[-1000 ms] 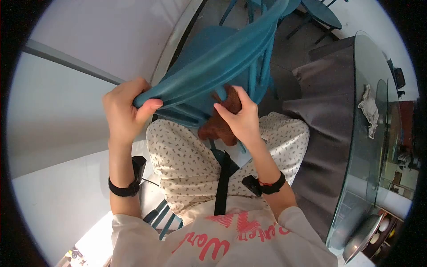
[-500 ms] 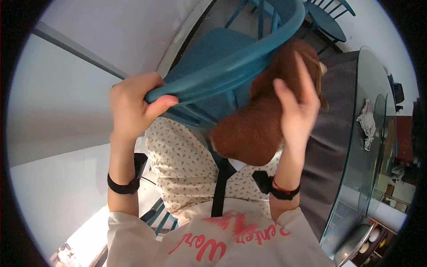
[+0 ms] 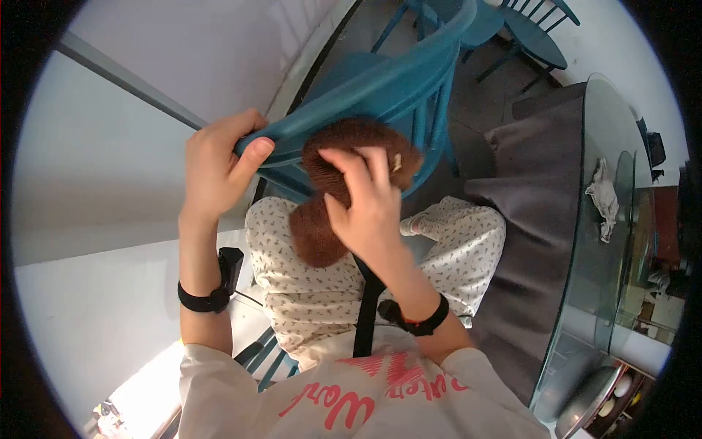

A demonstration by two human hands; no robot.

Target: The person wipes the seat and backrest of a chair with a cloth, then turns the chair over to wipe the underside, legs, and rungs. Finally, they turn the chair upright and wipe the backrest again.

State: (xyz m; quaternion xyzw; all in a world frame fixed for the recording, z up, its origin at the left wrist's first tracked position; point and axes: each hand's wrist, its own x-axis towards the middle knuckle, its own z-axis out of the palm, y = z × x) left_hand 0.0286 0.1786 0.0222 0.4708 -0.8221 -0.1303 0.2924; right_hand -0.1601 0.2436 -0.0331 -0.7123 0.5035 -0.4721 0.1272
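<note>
A blue wooden chair (image 3: 387,77) with a curved back rail and spindles stands tilted in front of me. My left hand (image 3: 216,164) is wrapped around the left end of that rail, thumb on top. In my right hand (image 3: 373,216) is a bunched brown cloth (image 3: 319,233) with a fuzzy, towel-like surface, its upper part against the chair's back below the rail. The fingers are curled into the cloth, and its lower end hangs over my lap. Part of the spindles is hidden behind the cloth.
To the right stands a glass-topped table (image 3: 585,241) with a dark grey cloth (image 3: 526,190) hanging down its side. On the glass lies a crumpled whitish item (image 3: 603,199). Another blue chair (image 3: 534,44) is at the back. A wall (image 3: 131,175) rises close on the left.
My right hand has moved left along the chair back with the brown cloth, its fingers now curled into it. The chair has shifted slightly left; my left hand still grips the rail.
</note>
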